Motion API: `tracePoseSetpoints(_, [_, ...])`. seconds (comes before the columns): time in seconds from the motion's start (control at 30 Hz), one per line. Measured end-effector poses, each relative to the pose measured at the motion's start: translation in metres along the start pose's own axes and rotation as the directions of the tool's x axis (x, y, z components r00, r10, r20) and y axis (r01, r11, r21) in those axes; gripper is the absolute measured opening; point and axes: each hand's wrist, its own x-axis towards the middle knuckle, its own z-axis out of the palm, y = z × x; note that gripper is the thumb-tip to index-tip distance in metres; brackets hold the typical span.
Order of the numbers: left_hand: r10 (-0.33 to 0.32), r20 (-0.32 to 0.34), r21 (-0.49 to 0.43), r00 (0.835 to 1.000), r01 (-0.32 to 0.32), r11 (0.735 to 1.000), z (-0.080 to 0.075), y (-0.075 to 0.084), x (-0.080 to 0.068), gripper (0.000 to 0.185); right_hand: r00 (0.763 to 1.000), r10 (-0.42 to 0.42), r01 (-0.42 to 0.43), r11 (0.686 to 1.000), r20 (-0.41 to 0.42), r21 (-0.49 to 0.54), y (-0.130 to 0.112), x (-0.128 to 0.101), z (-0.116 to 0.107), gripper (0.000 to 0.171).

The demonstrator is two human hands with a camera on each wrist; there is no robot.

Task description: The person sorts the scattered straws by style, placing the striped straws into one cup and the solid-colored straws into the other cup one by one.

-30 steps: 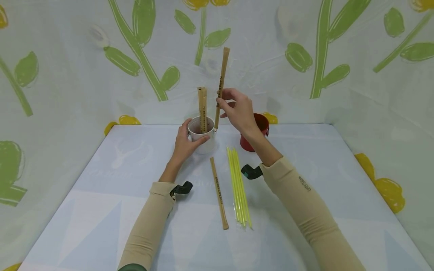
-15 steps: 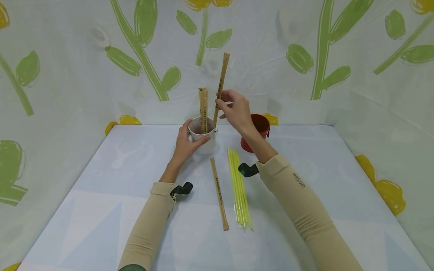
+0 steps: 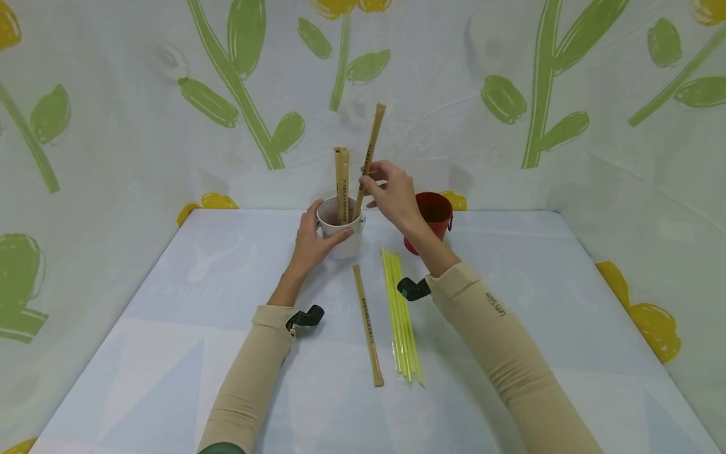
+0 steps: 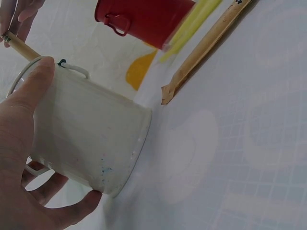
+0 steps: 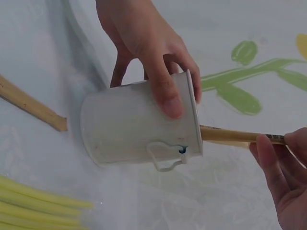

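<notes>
Right hand (image 3: 395, 192) pinches a tilted brown stick (image 3: 374, 129) at the white bucket (image 3: 343, 243)

The right hand grips the paper-wrapped, printed stick between thumb and fingers; its lower end is inside the bucket's mouth, its top leaning to the right. The left hand (image 3: 314, 239) holds the bucket from its left side, the thumb across the near side just below the rim. At least 2 upright brown sticks (image 3: 341, 176) stand in the bucket.

Nearer the person, 1 loose brown stick (image 3: 368, 328) lies on the tabletop (image 3: 170, 353), with a bundle of yellow sticks (image 3: 401, 315) just to its right. The red bucket (image 3: 441, 224) stands farther right, partly hidden by the right forearm. Behind rises a pale backdrop (image 3: 425, 75) with green leaves and yellow flowers.
</notes>
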Motion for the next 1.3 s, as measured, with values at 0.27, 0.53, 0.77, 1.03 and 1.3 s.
tracePoseSetpoints(0.27, [0.008,-0.004,-0.003,1.0,-0.008,1.0,0.001,0.001,0.0,0.097,0.999,0.007,-0.006,1.0,0.038,-0.029,0.01,-0.003,0.007,0.027])
tracePoseSetpoints(0.53, [0.011,-0.006,-0.004,1.0,-0.011,1.0,0.001,0.003,0.001,0.097,0.995,0.066,-0.064,0.998,0.075,-0.029,0.018,-0.005,0.016,0.028])
tracePoseSetpoints(0.77, [0.016,-0.012,-0.003,1.0,-0.016,1.0,0.001,0.002,0.001,0.097,0.994,0.084,-0.082,0.996,0.069,-0.024,0.02,-0.005,0.021,0.028])
tracePoseSetpoints(1.03, [0.015,-0.016,-0.011,1.0,-0.015,1.0,0.0,0.002,0.0,0.095,0.991,0.108,-0.105,0.994,0.081,-0.04,0.019,-0.004,0.022,0.032])
tracePoseSetpoints(1.3, [0.007,-0.001,-0.012,1.0,-0.007,1.0,-0.001,0.003,-0.001,0.097,0.988,0.114,-0.113,0.993,0.104,-0.018,0.02,-0.006,0.018,0.034])
